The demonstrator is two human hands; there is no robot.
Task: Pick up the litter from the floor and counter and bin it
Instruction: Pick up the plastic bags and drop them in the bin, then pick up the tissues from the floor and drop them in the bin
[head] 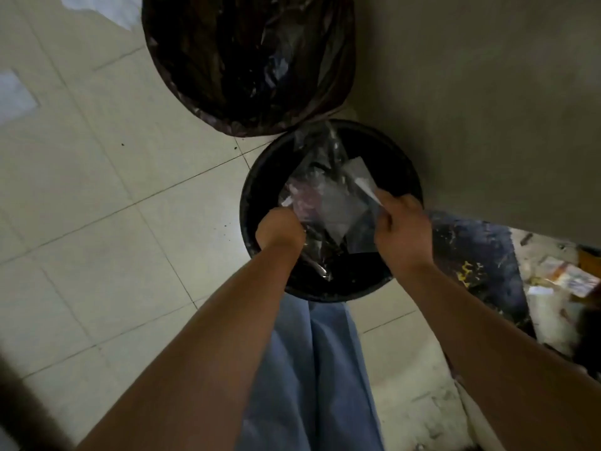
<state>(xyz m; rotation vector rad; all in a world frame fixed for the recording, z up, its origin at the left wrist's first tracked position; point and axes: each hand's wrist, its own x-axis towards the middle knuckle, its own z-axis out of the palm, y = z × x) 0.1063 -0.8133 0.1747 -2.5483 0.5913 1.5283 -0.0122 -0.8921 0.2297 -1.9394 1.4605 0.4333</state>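
A small round black bin (260, 177) stands on the tiled floor against a grey wall. Over its mouth hangs a clear plastic bag (328, 203) holding paper scraps and other litter. My left hand (280, 230) is closed on the bag's near left edge, above the bin's rim. My right hand (401, 231) pinches the bag's right edge together with a white paper slip (367, 187). The bag's lower part drops into the dark bin, and its bottom is hidden.
A larger bin lined with a dark bag (247, 60) stands just behind the small one. The grey wall (471, 109) rises on the right. A dark speckled counter edge (481, 258) with scattered wrappers (569, 278) lies at right. Pale floor tiles (113, 206) spread leftward.
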